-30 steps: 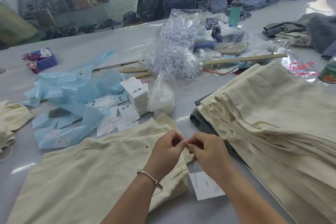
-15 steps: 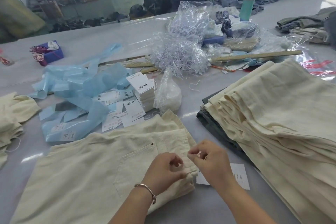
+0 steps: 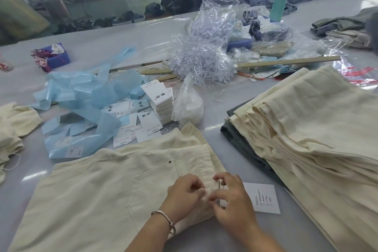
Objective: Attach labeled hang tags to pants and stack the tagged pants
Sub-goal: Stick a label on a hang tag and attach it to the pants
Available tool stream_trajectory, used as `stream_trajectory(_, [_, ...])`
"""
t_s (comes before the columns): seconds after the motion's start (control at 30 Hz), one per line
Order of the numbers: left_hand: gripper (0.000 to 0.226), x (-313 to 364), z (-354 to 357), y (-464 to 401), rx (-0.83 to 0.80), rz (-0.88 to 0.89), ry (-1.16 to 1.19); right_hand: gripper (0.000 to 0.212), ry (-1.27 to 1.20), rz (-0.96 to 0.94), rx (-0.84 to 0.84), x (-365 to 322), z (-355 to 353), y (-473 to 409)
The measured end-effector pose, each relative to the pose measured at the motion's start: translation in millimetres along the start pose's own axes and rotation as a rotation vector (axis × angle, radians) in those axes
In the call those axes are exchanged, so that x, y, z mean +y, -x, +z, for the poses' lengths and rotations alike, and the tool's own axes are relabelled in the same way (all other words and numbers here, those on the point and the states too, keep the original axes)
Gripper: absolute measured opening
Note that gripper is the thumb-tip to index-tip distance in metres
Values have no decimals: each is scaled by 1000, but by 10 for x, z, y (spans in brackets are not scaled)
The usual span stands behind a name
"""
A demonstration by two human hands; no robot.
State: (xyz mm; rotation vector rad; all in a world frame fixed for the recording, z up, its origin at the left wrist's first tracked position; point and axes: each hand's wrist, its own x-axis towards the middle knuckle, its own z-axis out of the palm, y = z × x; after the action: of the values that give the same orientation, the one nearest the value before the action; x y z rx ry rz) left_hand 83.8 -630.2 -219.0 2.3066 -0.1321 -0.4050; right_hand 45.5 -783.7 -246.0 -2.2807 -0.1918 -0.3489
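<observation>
A pair of cream pants [image 3: 106,188] lies flat in front of me, waistband to the right. My left hand [image 3: 184,196], with a bracelet on the wrist, has curled fingers pinching the waistband edge. My right hand [image 3: 231,200] pinches a thin tag string at the same spot, fingertips touching the left hand's. A white hang tag [image 3: 263,198] lies on the table just right of my right hand. A tall stack of cream pants [image 3: 319,129] rises at the right. Loose and stacked hang tags [image 3: 159,100] sit beyond the pants.
Blue plastic strips [image 3: 81,96] spread at the left. A heap of clear plastic and string loops [image 3: 202,63], a small clear bag [image 3: 188,106], a wooden ruler [image 3: 286,61] and a teal bottle [image 3: 278,4] lie further back. More cream cloth [image 3: 14,125] sits at the far left edge.
Both hands have come down from above the waistband onto the pants' edge. The hang tag now lies flat on the table to the right of my right hand.
</observation>
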Motion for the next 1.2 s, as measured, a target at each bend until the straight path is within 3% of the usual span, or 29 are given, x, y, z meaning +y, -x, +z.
stream_trajectory(0.13, [20,59,-79,42,-9,-81,346,24,60,35,196,-81,112,2])
stream_trajectory(0.3, [17,94,-174,66,58,-170,579,27,-267,292,321,-214,306,-14])
stream_trajectory(0.4, [13,82,-192,79,123,-242,657,29,-382,353,331,-251,339,-11])
stream_trajectory(0.6, [12,51,-87,91,125,-305,665,30,-381,344,283,-206,333,7])
stream_trajectory(0.83, [17,119,23,47,109,-281,418,32,-458,332,241,-140,311,48])
stream_trajectory(0.93, [13,162,2,51,170,-279,526,16,-517,353,230,-56,137,22])
stream_trajectory(1.0, [15,168,-41,47,180,-255,676,14,-314,339,189,106,-28,-30])
stream_trajectory(1.13, [13,170,-91,16,105,-200,947,44,333,260,-254,313,-224,-149])
stream_trajectory(1.2, [12,186,-62,8,93,-191,944,48,438,256,-362,313,-229,-198])
